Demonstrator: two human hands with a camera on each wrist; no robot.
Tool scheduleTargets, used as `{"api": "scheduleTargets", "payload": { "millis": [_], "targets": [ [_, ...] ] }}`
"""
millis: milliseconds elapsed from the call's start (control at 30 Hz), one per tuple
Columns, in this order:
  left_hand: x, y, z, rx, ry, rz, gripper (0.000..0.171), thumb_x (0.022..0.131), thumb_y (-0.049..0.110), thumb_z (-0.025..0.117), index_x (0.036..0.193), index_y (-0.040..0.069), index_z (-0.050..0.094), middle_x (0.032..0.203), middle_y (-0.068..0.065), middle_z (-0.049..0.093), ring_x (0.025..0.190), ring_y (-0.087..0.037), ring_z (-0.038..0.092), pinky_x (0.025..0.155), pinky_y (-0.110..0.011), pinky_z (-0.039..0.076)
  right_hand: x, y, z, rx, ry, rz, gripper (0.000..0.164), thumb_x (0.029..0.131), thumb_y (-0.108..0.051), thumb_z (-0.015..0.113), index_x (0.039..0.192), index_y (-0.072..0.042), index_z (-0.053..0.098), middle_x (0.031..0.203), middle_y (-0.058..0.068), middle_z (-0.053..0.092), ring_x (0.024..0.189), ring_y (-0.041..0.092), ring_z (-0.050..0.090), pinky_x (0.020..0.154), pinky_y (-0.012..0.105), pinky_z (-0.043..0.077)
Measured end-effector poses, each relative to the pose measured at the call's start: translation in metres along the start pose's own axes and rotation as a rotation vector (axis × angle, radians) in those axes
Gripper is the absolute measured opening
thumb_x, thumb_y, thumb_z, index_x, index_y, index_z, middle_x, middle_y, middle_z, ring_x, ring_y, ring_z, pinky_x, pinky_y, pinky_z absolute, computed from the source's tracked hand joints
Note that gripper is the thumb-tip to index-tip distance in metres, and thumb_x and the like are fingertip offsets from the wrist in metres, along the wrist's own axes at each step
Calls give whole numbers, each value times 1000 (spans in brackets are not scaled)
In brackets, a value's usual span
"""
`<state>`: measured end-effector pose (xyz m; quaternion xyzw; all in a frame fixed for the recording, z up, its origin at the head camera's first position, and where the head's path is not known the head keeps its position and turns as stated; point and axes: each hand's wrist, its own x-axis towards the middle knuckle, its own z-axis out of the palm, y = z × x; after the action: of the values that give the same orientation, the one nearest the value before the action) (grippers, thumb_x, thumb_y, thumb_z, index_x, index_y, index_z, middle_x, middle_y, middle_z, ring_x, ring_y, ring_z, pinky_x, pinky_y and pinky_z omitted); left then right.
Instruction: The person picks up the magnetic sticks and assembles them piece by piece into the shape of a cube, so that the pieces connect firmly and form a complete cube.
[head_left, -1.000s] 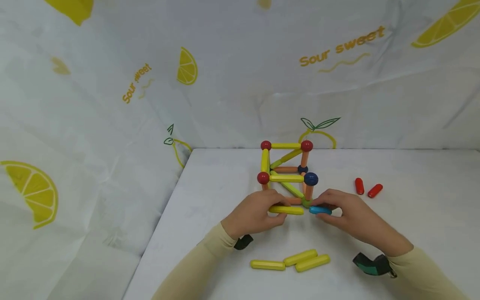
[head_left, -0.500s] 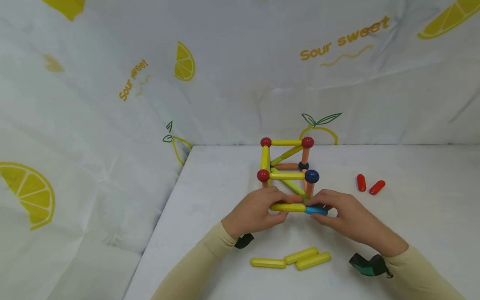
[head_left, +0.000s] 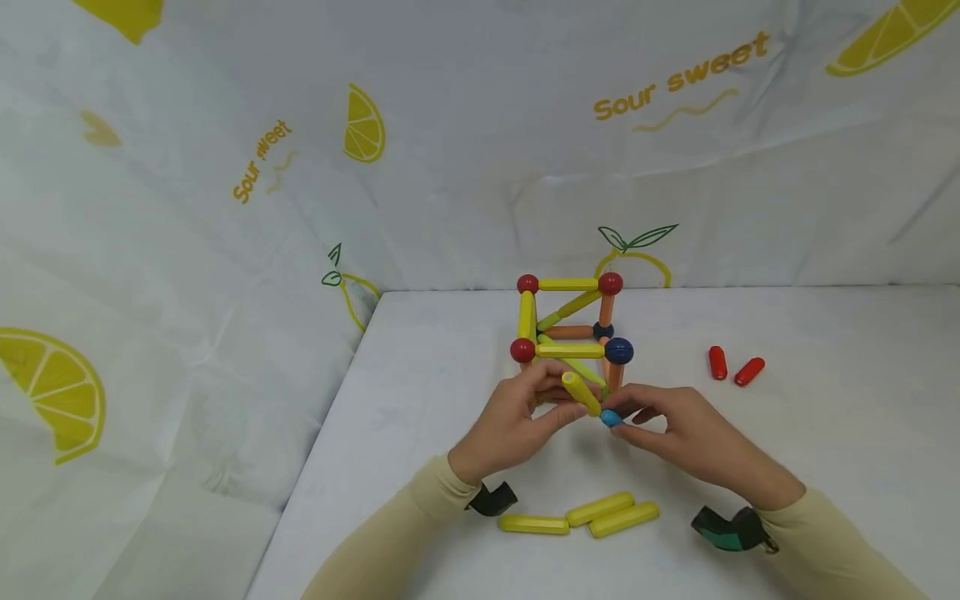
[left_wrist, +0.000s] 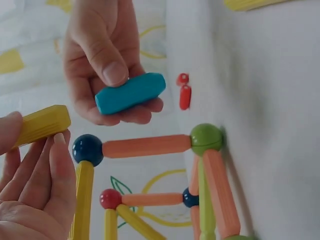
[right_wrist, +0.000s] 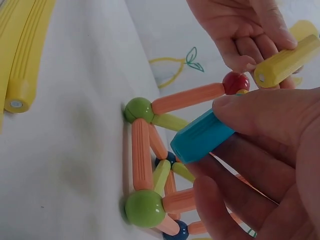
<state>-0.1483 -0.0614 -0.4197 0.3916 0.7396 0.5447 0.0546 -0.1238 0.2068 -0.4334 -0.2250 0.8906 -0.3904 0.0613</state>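
My left hand (head_left: 510, 425) pinches a yellow magnetic rod (head_left: 581, 393) between thumb and fingers, tilted with one end up. In my right hand (head_left: 686, 433) a shorter blue magnetic rod (right_wrist: 205, 134) is held between thumb and fingertips. Both wrist views show a gap between the two rods. Just behind the hands stands a box-shaped frame of rods and balls, with a yellow top rod (head_left: 572, 351), a dark blue ball (head_left: 618, 351) and red balls at its upper corners. Green balls (right_wrist: 145, 207) and orange rods (right_wrist: 142, 155) form its base, partly hidden by my hands in the head view.
Several yellow rods (head_left: 534, 524) lie on the white table in front of my hands. Two short red rods (head_left: 717, 363) lie to the right of the frame. A white cloth (head_left: 450, 208) printed with lemons hangs behind and at the left.
The yellow and blue rods came together end to end, then parted. My left hand has turned its yellow rod from level to tilted, and the blue rod has also turned.
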Motion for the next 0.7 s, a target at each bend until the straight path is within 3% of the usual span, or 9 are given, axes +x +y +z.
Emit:
{"api": "scheduleTargets", "payload": {
  "millis": [100, 233, 333, 533, 700],
  "targets": [
    [-1, -2, 4, -50, 3, -16, 32, 106, 11, 70, 134, 6, 56, 134, -17, 75, 119, -15, 77, 103, -31, 61, 0, 0, 3, 4, 5, -17, 28, 97, -19, 82, 123, -23, 74, 112, -12, 78, 99, 9, 74, 86, 34, 65],
    [-2, -5, 7, -25, -11, -60, 31, 106, 15, 70, 134, 10, 58, 132, -12, 74, 120, -10, 75, 104, -30, 60, 0, -2, 6, 9, 18, -44, 27, 97, -20, 83, 122, -24, 75, 111, -12, 79, 99, 5, 72, 86, 36, 66],
    [-2, -5, 9, 35, -4, -67, 32, 106, 19, 71, 134, 11, 59, 129, -7, 76, 118, -6, 74, 104, -26, 59, 2, -2, 7, 13, 12, -57, 28, 97, -23, 83, 123, -22, 75, 112, -10, 79, 100, 8, 73, 86, 37, 66],
    [-2, -6, 8, 190, 15, 4, 36, 105, 17, 73, 136, 12, 57, 126, -5, 79, 113, -7, 75, 99, -22, 60, 4, -2, 10, -4, -2, -49, 34, 98, -23, 82, 130, -19, 74, 118, -5, 80, 106, 18, 76, 88, 38, 66],
    [3, -8, 0, 388, 11, 38, 36, 104, 14, 73, 137, 9, 59, 126, -5, 78, 112, -13, 77, 97, -25, 62, 1, -1, -4, -75, 79, -6, 27, 99, -24, 81, 126, -21, 76, 112, -9, 80, 98, 10, 72, 83, 30, 64]
  ]
}}
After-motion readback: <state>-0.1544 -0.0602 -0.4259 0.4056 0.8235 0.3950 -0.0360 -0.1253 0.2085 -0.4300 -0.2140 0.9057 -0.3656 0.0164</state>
